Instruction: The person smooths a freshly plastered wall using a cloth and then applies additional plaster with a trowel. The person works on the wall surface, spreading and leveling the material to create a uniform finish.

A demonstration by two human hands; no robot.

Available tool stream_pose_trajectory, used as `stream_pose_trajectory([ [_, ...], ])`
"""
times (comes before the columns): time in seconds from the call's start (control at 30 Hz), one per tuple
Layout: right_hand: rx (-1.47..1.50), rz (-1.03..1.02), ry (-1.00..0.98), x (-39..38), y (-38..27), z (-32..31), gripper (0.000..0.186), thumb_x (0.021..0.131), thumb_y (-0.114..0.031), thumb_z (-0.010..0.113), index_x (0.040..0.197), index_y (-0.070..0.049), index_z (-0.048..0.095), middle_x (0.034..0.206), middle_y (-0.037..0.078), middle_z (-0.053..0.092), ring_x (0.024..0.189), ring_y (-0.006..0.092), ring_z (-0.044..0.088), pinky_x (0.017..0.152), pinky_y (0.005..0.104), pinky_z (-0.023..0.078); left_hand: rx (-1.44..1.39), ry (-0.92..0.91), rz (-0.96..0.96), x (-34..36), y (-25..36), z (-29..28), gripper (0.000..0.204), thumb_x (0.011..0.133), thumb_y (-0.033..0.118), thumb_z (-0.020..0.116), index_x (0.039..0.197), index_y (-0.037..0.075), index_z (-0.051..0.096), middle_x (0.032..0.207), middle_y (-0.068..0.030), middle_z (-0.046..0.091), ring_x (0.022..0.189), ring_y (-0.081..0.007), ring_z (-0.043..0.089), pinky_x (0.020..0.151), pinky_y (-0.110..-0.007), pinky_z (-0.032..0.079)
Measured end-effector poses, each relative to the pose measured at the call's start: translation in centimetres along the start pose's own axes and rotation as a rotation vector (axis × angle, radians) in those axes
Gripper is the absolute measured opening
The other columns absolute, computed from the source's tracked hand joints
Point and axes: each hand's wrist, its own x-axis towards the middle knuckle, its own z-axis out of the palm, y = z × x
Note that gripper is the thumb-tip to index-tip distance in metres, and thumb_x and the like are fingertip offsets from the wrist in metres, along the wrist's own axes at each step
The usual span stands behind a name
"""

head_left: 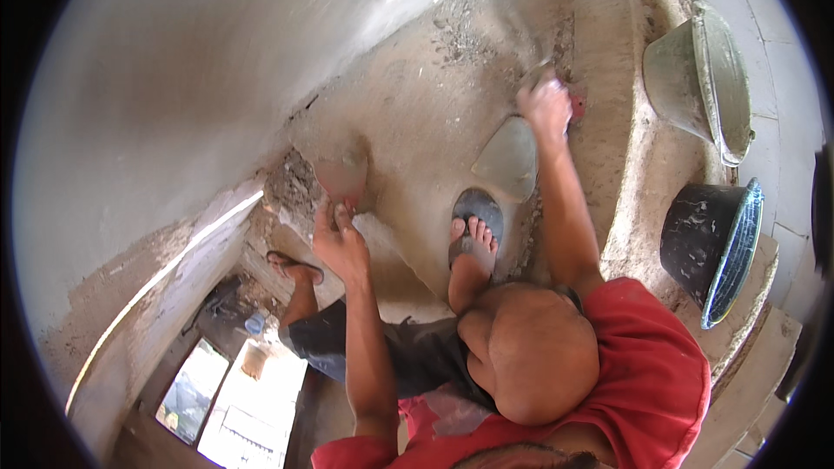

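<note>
1. Your left hand [339,239] is closed around the handle of a flat, mortar-stained steel trowel [341,175]. Its blade lies against the rough plaster at the foot of the pale rendered wall [174,78].
2. Your right hand [546,107] is closed on the handle of a second tool, a broad grey plastering float [508,159]. A red grip part shows just beside the knuckles. The float's face hangs over the sandy cement floor [417,113].
3. Handling, as judged: both tools are stiff and light when bare, and noticeably heavier on the blade side once loaded. Wet mortar makes the blades slick, so keep your hold on the handles, close to the shank, never on the blade edges.
4. The mortar along the wall base looks crumbly and loose; expect it to drop off if the blade tilts.
5. Two buckets stand at your right on the raised ledge [625,174]: a grey mortar-crusted bucket [704,78] and a black bucket with a blue rim [712,243]. Both are well apart from your hands.
6. Your bare feet rest in dark sandals [473,208] on the slope, near the float.
</note>
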Motion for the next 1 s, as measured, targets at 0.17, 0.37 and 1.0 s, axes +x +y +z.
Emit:
stream_pose_trajectory([
  [0.17,-0.152,-0.060,0.142,0.5,0.0,1.0,0.053,0.096,-0.038,0.061,0.120,0.009,0.064,0.087,0.027,0.073,0.075,0.0430,0.075,0.067,0.0527,0.062,-0.147,0.060,-0.053,0.0,-0.7,-0.7,0.031,0.101,-0.005,0.058,0.130,-0.012,0.065,0.113,-0.0184,0.077,0.098,-0.0212,0.076,0.088,-0.033,0.061],
  [0.37,-0.054,-0.204,-0.247,-14.0,-2.7,2.5,0.050,0.099,-0.037,0.060,0.124,0.005,0.061,0.095,0.030,0.074,0.086,0.0494,0.073,0.078,0.0569,0.060,-0.256,0.081,-0.121,-1.4,-2.3,-1.1,0.030,0.103,-0.004,0.058,0.131,-0.012,0.064,0.114,-0.0180,0.076,0.100,-0.0196,0.075,0.087,-0.032,0.061],
  [1.0,0.031,-0.262,-0.283,-14.3,-7.7,1.5,0.039,0.099,-0.028,0.061,0.122,0.003,0.053,0.097,0.033,0.072,0.092,0.0491,0.072,0.081,0.0590,0.058,-0.256,0.189,-0.155,-3.2,-3.8,-4.2,0.029,0.101,-0.004,0.059,0.127,-0.015,0.064,0.110,-0.0179,0.076,0.094,-0.0183,0.075,0.088,-0.032,0.061],
])
